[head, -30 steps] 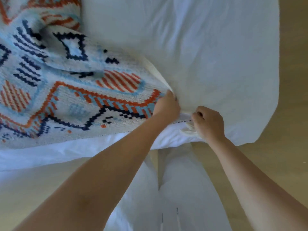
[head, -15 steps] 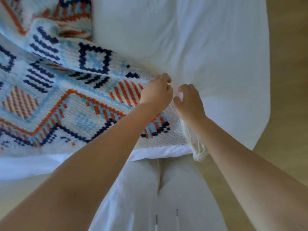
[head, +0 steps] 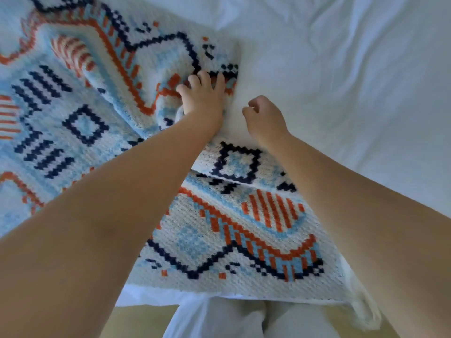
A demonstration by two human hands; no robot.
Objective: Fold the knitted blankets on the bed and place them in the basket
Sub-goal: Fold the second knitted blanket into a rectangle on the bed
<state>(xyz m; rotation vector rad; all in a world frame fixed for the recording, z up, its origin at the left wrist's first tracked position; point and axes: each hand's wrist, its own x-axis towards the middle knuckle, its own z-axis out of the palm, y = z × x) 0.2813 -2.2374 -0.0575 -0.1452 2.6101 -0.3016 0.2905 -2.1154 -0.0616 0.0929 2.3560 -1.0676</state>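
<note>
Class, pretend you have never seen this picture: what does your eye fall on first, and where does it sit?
The knitted blanket, patterned in orange, navy and light blue, fills the left and middle over the white bed sheet. Reaching in from the bottom edge, the left hand lies with fingers spread on a bunched fold, and the right hand is curled just beside it over white fabric.
</note>
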